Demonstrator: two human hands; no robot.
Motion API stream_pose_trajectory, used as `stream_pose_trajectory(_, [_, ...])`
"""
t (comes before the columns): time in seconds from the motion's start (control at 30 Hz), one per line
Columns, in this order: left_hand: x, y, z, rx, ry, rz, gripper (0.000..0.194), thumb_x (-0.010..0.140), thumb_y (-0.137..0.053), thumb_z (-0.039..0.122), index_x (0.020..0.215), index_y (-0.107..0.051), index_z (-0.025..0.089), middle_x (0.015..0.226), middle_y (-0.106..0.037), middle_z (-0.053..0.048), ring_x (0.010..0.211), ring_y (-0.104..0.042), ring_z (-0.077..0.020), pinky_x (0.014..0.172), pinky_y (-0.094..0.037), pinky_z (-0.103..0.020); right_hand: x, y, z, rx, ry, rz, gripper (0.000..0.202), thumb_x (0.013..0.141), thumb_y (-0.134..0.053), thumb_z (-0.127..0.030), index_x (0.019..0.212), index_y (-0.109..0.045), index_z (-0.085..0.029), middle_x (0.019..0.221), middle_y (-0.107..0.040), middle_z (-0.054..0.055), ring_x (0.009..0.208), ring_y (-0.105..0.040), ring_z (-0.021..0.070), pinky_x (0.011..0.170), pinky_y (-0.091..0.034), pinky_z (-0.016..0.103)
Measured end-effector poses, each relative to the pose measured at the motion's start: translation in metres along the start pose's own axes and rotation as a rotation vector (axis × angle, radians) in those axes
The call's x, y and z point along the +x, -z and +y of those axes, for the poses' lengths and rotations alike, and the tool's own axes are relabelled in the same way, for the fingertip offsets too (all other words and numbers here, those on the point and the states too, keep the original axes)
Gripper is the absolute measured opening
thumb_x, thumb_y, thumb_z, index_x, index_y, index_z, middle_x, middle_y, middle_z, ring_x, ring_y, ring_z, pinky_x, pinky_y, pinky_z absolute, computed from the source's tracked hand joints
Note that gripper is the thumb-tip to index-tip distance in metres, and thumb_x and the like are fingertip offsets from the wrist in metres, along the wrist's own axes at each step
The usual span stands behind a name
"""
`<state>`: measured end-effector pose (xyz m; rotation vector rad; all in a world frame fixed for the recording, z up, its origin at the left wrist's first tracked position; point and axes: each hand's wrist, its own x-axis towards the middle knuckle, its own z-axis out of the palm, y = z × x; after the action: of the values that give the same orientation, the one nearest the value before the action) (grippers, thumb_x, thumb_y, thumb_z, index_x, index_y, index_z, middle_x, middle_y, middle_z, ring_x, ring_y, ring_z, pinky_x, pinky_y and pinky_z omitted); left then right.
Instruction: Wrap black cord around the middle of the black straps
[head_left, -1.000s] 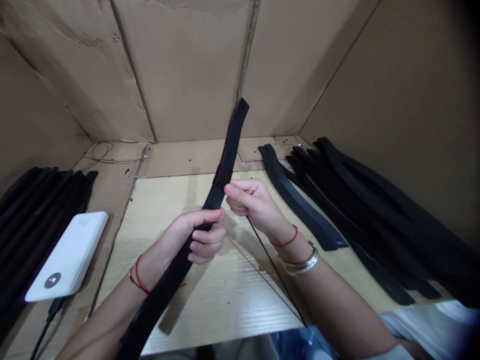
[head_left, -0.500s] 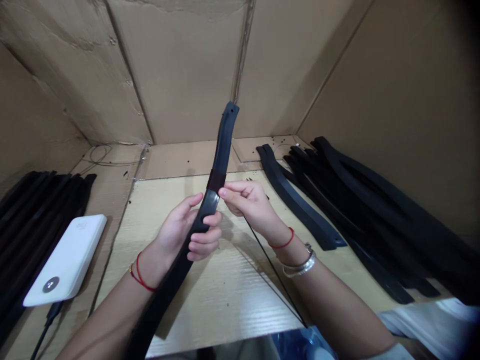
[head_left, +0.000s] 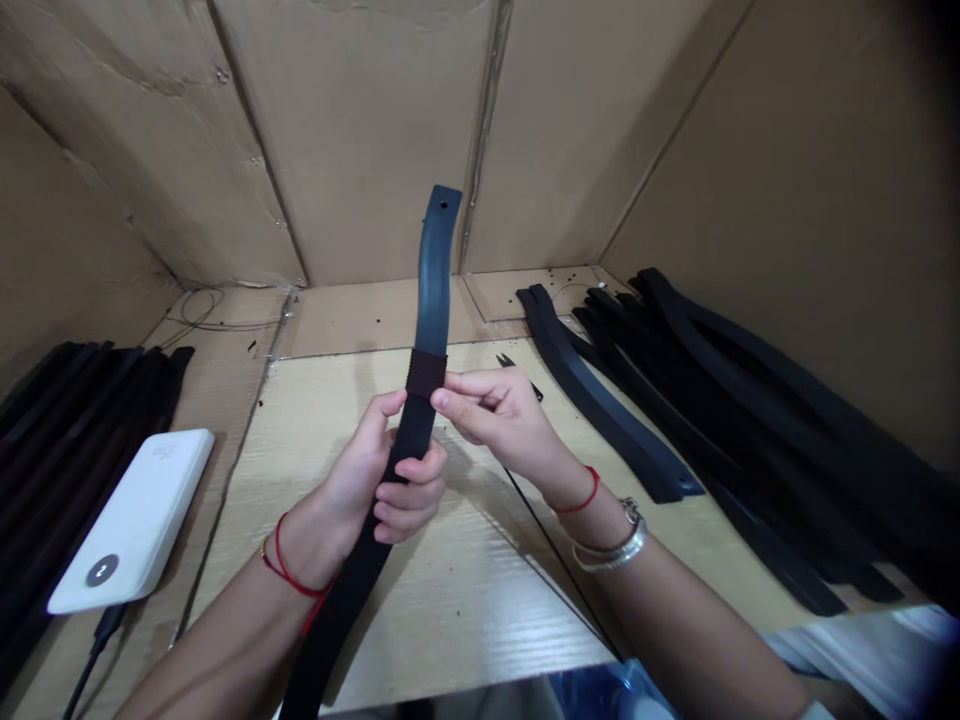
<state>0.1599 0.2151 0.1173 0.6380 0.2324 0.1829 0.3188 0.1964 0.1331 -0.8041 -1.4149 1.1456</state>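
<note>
A long black strap-like strip (head_left: 435,290) with a hole near its top end stands tilted in front of me. My left hand (head_left: 397,470) has its fingers wrapped around the strip below a dark brown band (head_left: 426,373), its thumb lying at the band's lower left. The band goes across the strip and has ridged side edges. With thumb and forefinger, my right hand (head_left: 495,415) pinches at the band's right edge. A thin black cord (head_left: 544,525) runs from beneath my right hand down to the board's front edge.
Several black strips (head_left: 615,400) lie on the right, and another pile (head_left: 75,430) on the left. A white power bank (head_left: 135,520) with a cable rests on the left pile. Small snips (head_left: 505,361) lie behind my right hand. Cardboard walls (head_left: 375,130) enclose the board.
The strip has turned to show its broad face and stands more upright. Both hands have moved slightly downward, and the snips show more behind my right hand.
</note>
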Motion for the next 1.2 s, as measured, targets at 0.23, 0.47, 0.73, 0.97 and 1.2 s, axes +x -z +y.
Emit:
stream_pose_trajectory(0.23, [-0.003,-0.007,-0.001,0.061,-0.073,0.105,0.061,0.084,-0.029,0.070,0.053,-0.043,0.019,0.040,-0.025,0.007,0.033,-0.021,-0.0058,0.029,-0.024,-0.016,0.001,-0.001,-0.002,0.058,0.004,0.045,0.021,0.076,-0.076,-0.036,0.083,-0.079,-0.017,0.045,-0.031,-0.009,0.045,-0.028,0.0080,0.046,-0.033,0.022])
stream_pose_trajectory(0.47, [-0.004,-0.018,-0.003,0.395,-0.361,0.522,0.038,0.090,-0.048,0.052,0.085,-0.058,0.015,0.055,-0.051,0.003,0.048,-0.048,-0.0087,0.049,-0.044,-0.019,0.001,-0.002,-0.007,0.055,0.034,0.121,0.015,0.079,-0.073,-0.030,0.077,-0.076,-0.015,0.048,-0.034,-0.008,0.042,-0.023,0.0054,0.039,-0.024,0.021])
stream_pose_trajectory(0.73, [-0.003,-0.022,-0.005,0.452,-0.447,0.643,0.038,0.088,-0.053,0.052,0.078,-0.057,0.015,0.048,-0.050,0.004,0.036,-0.041,-0.0068,0.033,-0.035,-0.016,0.003,0.007,0.002,0.030,-0.041,0.038,0.027,0.085,-0.065,-0.030,0.064,-0.064,-0.014,0.048,-0.027,-0.009,0.043,-0.017,0.0048,0.039,-0.011,0.023])
stream_pose_trajectory(0.97, [-0.004,-0.022,-0.004,0.282,-0.405,0.556,0.034,0.092,-0.048,0.045,0.076,-0.056,0.016,0.044,-0.043,0.007,0.032,-0.036,-0.0051,0.030,-0.033,-0.013,0.004,0.005,0.001,0.053,-0.043,0.057,0.016,0.083,-0.064,-0.026,0.074,-0.066,-0.013,0.048,-0.029,-0.009,0.044,-0.019,0.0054,0.040,-0.012,0.023])
stream_pose_trajectory(1.2, [-0.007,-0.025,-0.004,0.145,-0.395,0.394,0.042,0.098,-0.031,0.036,0.073,-0.058,0.016,0.040,-0.035,0.008,0.029,-0.025,-0.0043,0.027,-0.032,-0.012,0.003,0.004,0.001,0.150,-0.057,-0.018,0.023,0.085,-0.065,-0.028,0.068,-0.064,-0.012,0.049,-0.028,-0.009,0.043,-0.019,0.0044,0.040,-0.011,0.023])
